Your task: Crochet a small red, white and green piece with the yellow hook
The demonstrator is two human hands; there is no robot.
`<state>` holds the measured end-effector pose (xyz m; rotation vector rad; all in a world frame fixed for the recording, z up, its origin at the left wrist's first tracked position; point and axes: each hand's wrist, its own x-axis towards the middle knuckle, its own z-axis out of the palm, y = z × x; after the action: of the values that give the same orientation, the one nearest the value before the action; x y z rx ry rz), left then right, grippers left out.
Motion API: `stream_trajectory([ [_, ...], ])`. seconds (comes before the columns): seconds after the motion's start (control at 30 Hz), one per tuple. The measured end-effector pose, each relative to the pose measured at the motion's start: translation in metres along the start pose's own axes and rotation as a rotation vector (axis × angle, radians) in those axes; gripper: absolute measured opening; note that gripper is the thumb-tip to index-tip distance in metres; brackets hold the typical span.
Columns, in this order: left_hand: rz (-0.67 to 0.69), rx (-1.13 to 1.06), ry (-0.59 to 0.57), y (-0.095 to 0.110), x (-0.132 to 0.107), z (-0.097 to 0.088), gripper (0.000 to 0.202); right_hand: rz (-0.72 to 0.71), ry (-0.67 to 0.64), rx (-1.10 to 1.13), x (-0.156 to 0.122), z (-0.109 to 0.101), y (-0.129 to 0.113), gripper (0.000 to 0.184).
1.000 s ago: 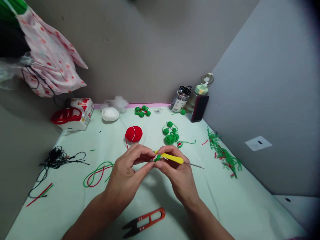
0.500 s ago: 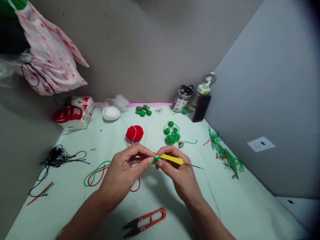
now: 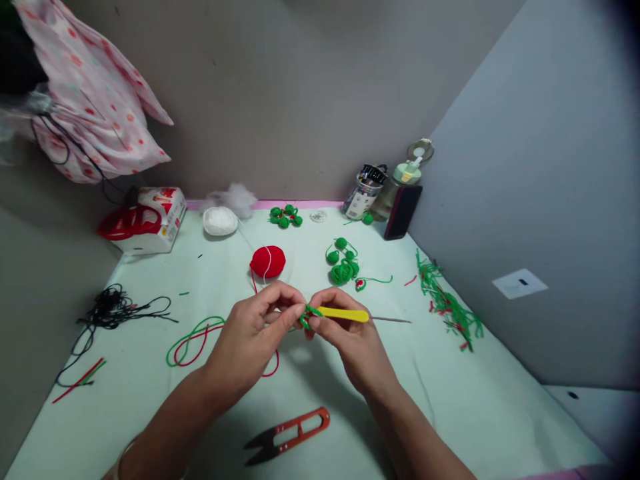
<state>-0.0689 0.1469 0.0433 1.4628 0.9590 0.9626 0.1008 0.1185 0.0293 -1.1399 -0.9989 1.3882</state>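
My left hand (image 3: 253, 340) pinches a small green crochet piece (image 3: 309, 316) between thumb and fingers. My right hand (image 3: 350, 343) meets it from the right, fingers closed on a crochet hook with a yellow handle (image 3: 345, 314); its metal shaft points right over the table. Green and red yarn (image 3: 193, 341) trails from the hands in loops to the left. A red yarn ball (image 3: 268, 261) lies just beyond the hands.
Orange thread snips (image 3: 290, 437) lie near me on the pale green tabletop (image 3: 475, 400). Finished green pieces (image 3: 343, 267), a white ball (image 3: 220, 221), a box (image 3: 150, 220), black cord (image 3: 107, 310), yarn scraps (image 3: 447, 307), a jar (image 3: 361, 197), bottle and phone (image 3: 403, 212) sit around.
The hands shifted slightly up and the hook levelled out. The green piece has turned between the fingers, its red part hidden, and a red yarn loop now shows below my left hand.
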Motion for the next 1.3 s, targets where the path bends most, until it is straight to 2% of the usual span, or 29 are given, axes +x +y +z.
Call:
stream_trajectory([
  [0.1, -0.03, -0.035, -0.06, 0.001, 0.002, -0.003, 0.012, -0.007, -0.006, 0.028, 0.001, -0.002, 0.004, 0.014],
  [0.17, -0.033, -0.032, -0.028, 0.001, 0.001, -0.004, 0.007, -0.029, 0.033, -0.008, 0.0, -0.002, 0.004, 0.016],
  [0.23, -0.014, 0.014, 0.034, 0.001, -0.001, -0.002, 0.011, -0.055, 0.087, -0.071, -0.001, -0.001, 0.001, 0.017],
  [0.47, 0.281, 0.407, 0.06, -0.004, -0.01, 0.009, 0.014, -0.119, 0.199, -0.238, -0.003, 0.005, -0.005, 0.016],
  [0.67, 0.463, 0.654, 0.185, -0.006, -0.012, 0.012, 0.015, -0.14, 0.193, -0.285, -0.006, 0.006, -0.004, 0.02],
  [0.77, 0.435, 0.538, 0.237, -0.005, -0.011, 0.015, 0.017, -0.13, 0.186, -0.259, -0.008, 0.006, -0.007, 0.021],
  [0.9, 0.132, 0.085, 0.265, -0.001, -0.009, 0.015, 0.013, -0.117, 0.181, -0.159, -0.008, 0.005, -0.009, 0.02],
  [1.0, 0.001, -0.14, 0.18, -0.001, -0.007, 0.012, 0.008, -0.126, 0.176, -0.11, -0.007, 0.003, -0.009, 0.018],
  [1.07, -0.032, -0.193, 0.112, -0.002, -0.006, 0.01, 0.009, -0.132, 0.165, -0.094, -0.006, 0.001, -0.008, 0.016],
  [1.17, -0.036, -0.218, 0.086, -0.003, -0.005, 0.01, 0.011, -0.133, 0.136, -0.069, -0.005, -0.001, -0.006, 0.011],
  [1.3, 0.054, -0.13, 0.081, -0.001, -0.006, 0.012, 0.013, -0.172, 0.136, -0.111, -0.006, -0.002, -0.005, 0.005],
])
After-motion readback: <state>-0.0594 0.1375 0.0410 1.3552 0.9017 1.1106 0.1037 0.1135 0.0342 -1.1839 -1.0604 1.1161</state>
